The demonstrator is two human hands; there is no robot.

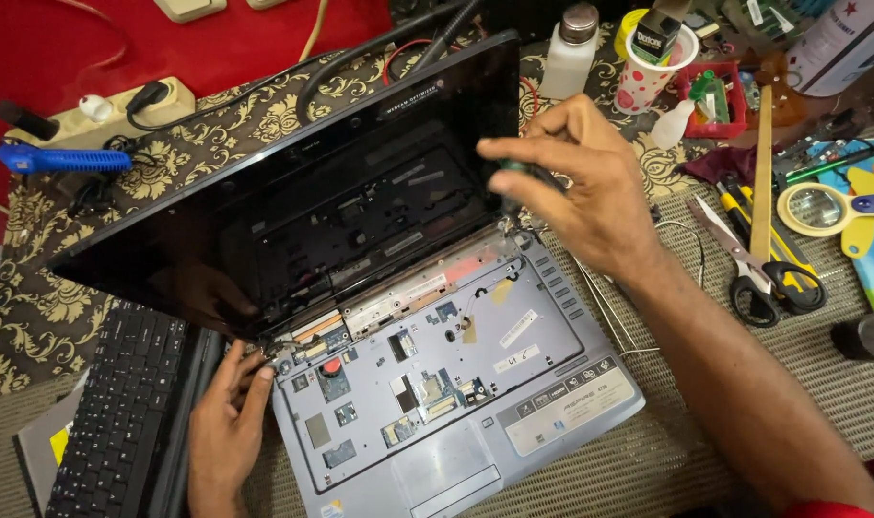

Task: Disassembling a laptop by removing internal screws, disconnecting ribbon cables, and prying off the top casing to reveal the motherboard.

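An open laptop [513,384] lies on the mat with its keyboard taken off, so the blue-grey inner frame and circuit parts show. Its dark screen [293,182] leans back. My right hand [581,182] grips a screwdriver with a dark green handle [515,173], tip down at the laptop's right hinge. My left hand [228,422] rests flat against the laptop's left hinge corner, fingers touching the frame. The detached black keyboard [120,412] lies just left of that hand.
Scissors [753,278], a magnifying glass [820,206], a wooden stick [763,173], a white bottle [569,48], a dotted paper cup [648,72] and a red tray [720,101] crowd the right. A power strip [120,110] and a blue tool [63,158] sit far left.
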